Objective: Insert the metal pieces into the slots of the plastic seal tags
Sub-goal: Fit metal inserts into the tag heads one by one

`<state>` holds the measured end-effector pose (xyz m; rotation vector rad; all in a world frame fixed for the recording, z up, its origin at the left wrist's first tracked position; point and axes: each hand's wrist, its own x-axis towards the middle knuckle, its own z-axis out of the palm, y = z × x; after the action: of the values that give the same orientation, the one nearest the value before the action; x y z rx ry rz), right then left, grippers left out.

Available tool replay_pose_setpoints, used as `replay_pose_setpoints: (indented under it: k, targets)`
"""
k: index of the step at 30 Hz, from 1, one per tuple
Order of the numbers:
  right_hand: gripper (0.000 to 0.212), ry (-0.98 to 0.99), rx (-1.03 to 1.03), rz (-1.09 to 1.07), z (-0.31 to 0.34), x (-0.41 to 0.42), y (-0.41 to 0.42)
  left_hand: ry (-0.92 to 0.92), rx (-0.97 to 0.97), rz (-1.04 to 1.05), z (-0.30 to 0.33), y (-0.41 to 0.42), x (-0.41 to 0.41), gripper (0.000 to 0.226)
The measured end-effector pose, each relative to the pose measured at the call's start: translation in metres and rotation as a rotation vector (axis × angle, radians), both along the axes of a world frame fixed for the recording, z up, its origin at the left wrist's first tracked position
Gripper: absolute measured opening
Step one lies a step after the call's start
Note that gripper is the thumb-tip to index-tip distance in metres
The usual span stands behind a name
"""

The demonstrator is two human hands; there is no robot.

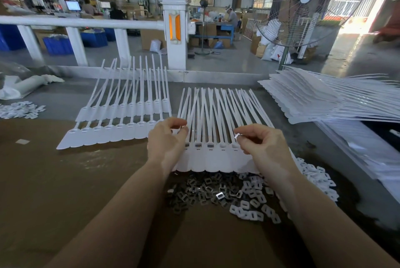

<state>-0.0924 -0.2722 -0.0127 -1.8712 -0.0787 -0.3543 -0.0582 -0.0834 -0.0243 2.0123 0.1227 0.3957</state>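
A joined strip of white plastic seal tags lies in front of me, its long tails fanning away. Several of its slots show dark metal pieces inside. My left hand hovers over the strip's left end with fingers curled, thumb and forefinger close together; I cannot see anything between them. My right hand pinches a small white piece between thumb and forefinger above the strip's right end. A heap of dark metal pieces lies just below the strip.
White plastic caps are heaped right of the metal pieces. Two more tag strips lie to the left. Stacked tag strips sit at the right. A white rail and post border the far table edge.
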Motion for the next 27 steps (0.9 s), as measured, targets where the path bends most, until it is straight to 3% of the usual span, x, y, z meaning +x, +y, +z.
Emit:
replay_pose_setpoints:
  k: [5, 11, 21, 27]
  targets:
    - [0.013, 0.027, 0.051, -0.006, 0.000, 0.001, 0.000, 0.049, -0.012, 0.034, -0.014, 0.010, 0.003, 0.024]
    - [0.015, 0.061, 0.043, 0.003, -0.001, 0.005, 0.000, 0.062, -0.014, -0.001, -0.017, 0.019, 0.003, 0.020]
    - [0.014, 0.055, -0.185, -0.007, -0.002, 0.013, 0.008, -0.033, -0.141, -0.037, -0.020, 0.018, -0.001, 0.021]
    - [0.015, 0.064, -0.208, -0.014, 0.001, 0.014, 0.013, -0.040, -0.210, -0.040, -0.021, 0.018, -0.001, 0.024]
